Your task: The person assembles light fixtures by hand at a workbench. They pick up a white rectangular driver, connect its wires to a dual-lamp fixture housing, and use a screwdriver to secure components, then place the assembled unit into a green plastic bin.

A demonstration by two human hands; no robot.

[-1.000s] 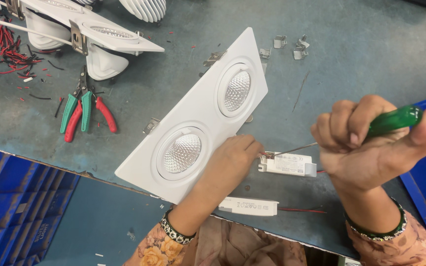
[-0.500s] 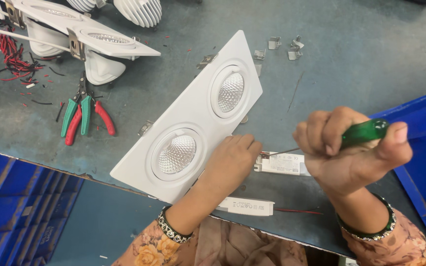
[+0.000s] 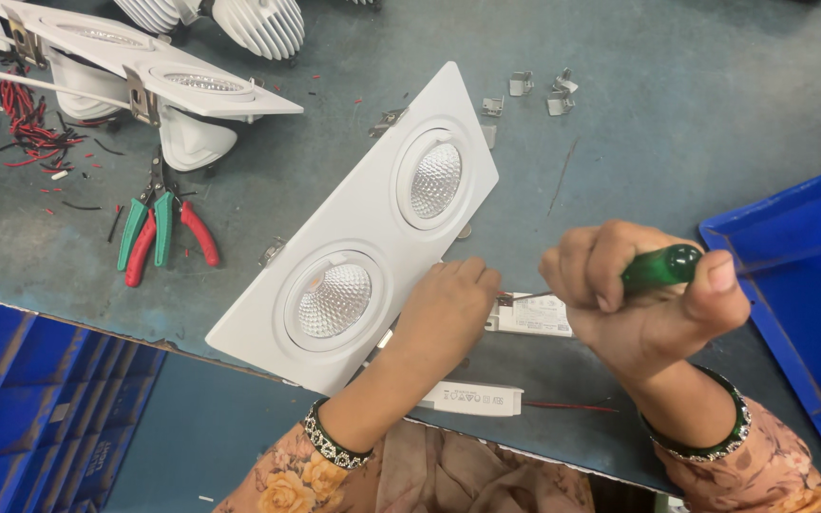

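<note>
Red & green pliers, metal clips, blue bin, finned heatsinks on bench.

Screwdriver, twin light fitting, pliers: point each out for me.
screwdriver (image 3: 662, 267), head view, on its green handle in the right hand.
twin light fitting (image 3: 372, 204), head view, on the white plate between the two lamps.
pliers (image 3: 159, 228), head view, on a green grip.

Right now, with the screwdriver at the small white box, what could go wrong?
The screwdriver tip works close to the left hand holding the driver box; a slip might jab a finger. The light panel overhangs the table edge, so a push might tip it off.
</note>
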